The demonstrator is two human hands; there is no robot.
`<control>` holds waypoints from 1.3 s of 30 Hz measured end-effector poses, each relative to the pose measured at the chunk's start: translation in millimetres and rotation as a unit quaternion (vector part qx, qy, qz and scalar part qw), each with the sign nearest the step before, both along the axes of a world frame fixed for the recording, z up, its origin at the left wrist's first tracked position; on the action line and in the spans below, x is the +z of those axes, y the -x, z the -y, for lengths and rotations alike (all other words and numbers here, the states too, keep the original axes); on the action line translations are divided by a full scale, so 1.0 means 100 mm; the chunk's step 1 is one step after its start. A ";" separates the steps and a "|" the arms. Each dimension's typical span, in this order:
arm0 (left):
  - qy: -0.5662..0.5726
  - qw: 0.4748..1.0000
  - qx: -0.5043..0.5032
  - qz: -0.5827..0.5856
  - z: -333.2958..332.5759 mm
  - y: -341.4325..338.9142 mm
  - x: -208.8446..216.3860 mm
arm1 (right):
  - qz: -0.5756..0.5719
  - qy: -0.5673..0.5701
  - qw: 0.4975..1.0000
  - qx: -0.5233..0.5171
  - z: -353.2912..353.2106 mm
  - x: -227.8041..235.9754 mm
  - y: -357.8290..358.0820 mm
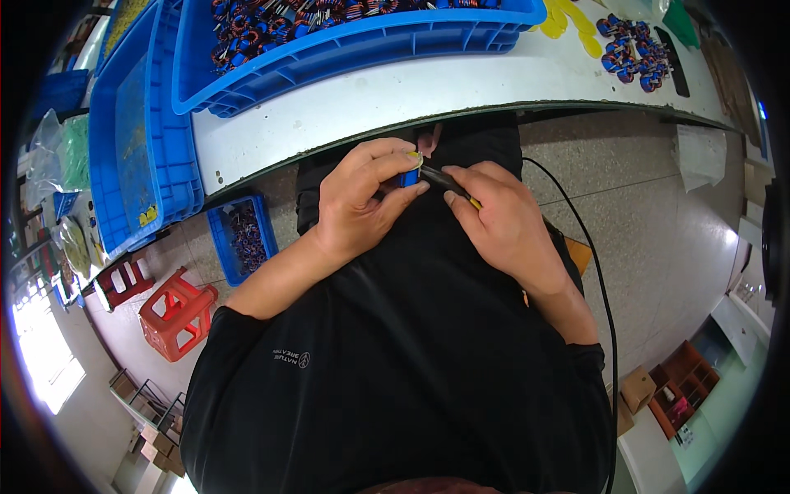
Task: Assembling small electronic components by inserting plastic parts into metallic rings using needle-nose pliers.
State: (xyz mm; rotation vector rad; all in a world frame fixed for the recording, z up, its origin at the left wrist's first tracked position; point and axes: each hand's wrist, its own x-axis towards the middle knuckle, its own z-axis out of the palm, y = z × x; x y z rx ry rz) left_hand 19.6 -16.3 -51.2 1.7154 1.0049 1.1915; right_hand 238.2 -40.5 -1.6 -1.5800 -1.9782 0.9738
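My left hand point(358, 189) pinches a small blue coil part point(409, 178) between thumb and fingers, with a yellowish piece at its top. Closed around a slim dark hand tool with yellow on it point(438, 175), my right hand point(508, 221) holds the tool's tip against or just beside the coil part. The tool looks like pliers, but its jaws are too small to make out. Both hands are above my lap, just in front of the table edge. My left fingers hide part of the coil part.
A large blue bin point(354, 45) of wire-wound coils stands on the white table point(280, 140). Yellow discs point(590, 43) and a cluster of coils point(634, 53) lie right of it. More blue bins point(216, 216) and a red stool point(177, 314) are at left; a black cable point(588, 235) hangs right.
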 end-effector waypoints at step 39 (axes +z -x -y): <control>-0.179 0.975 -0.096 -0.091 0.00 0.05 -0.12 | 0.137 0.005 0.988 0.072 0.05 0.13 -0.13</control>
